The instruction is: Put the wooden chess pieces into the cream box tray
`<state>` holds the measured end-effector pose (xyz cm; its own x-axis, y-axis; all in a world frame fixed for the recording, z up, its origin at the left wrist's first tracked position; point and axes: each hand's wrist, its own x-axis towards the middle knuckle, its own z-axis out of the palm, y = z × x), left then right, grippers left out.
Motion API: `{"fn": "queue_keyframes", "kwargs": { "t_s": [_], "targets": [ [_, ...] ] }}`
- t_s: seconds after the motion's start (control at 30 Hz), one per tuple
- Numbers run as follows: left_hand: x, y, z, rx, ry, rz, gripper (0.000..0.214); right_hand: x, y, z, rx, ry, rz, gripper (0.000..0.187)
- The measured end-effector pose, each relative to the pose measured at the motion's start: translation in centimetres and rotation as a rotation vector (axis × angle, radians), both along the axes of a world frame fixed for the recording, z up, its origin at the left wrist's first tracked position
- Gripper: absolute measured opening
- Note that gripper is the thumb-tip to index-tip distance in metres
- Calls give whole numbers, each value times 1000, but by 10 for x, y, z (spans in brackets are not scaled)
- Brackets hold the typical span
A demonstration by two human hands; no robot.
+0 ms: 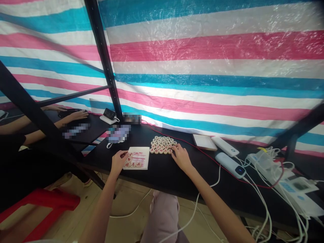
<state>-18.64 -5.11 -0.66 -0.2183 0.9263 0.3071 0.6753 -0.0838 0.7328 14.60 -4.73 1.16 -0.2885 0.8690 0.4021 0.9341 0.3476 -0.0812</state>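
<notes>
Round Chinese chess pieces lie packed together in rows on the black table, their faces marked with characters. The fingers of my right hand are spread and rest against the right edge of this group. Left of the pieces sits a shallow white box with pink lines inside. Several chess pieces with red characters lie along its left and lower sides. My left hand is at the box's upper left corner with its fingers pinched together; what is between them is hidden.
Behind the pieces lies a white box lid. Further right are a white power bank, a light blue power bank and power strips with tangled cables. A red cable crosses the table. Another person's hand rests at the left.
</notes>
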Motion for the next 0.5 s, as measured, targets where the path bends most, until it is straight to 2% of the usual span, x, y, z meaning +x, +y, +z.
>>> {"fn": "queue_keyframes", "kwargs": {
  "t_s": [0.1, 0.3, 0.5],
  "targets": [
    [0, 1, -1, 1, 3, 1, 33, -4, -1, -2, -2, -47, -25, 27],
    [0, 1, -2, 1, -12, 4, 32, -2, 10, -5, -41, -86, 11, 16],
    [2, -2, 0, 6, -21, 9, 31, -1, 7, 6, -10, -47, 73, 25]
  ]
}}
